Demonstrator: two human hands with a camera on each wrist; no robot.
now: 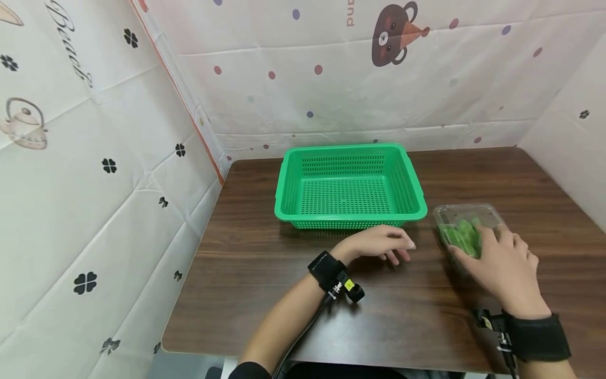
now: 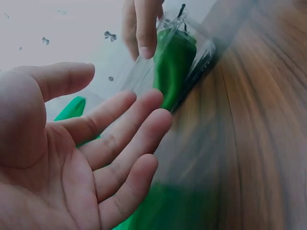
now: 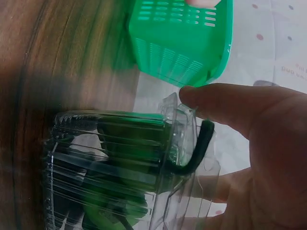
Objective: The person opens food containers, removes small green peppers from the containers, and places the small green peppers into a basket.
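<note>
Over on the left, printed sheeting (image 1: 94, 173) walls the booth, clovers and a teapot on it; the brown wooden table (image 1: 265, 295) runs out from there; at the back of it sits the green basket (image 1: 349, 187), perforated, upright, nothing visible inside. Just in front of the basket's near rim is the left hand (image 1: 379, 245), palm down on the wood in the head view, fingers relaxed and a little spread, holding nothing; the left wrist view shows its palm (image 2: 57, 163) open with the fingers straight and loose. A black wrist strap (image 1: 326, 270) with a small camera sits behind it. Moving right: the clear plastic box (image 1: 466, 226) lies on the table beside the basket's right corner, near it but apart, green vegetables (image 1: 461, 236) packed inside. The right hand (image 1: 502, 263) lies over the box's near end, fingers draped across the lid; the right wrist view has the thumb (image 3: 225, 108) pressed on the ridged lid's edge; a grasp on the box, fingers partly curled round it.
</note>
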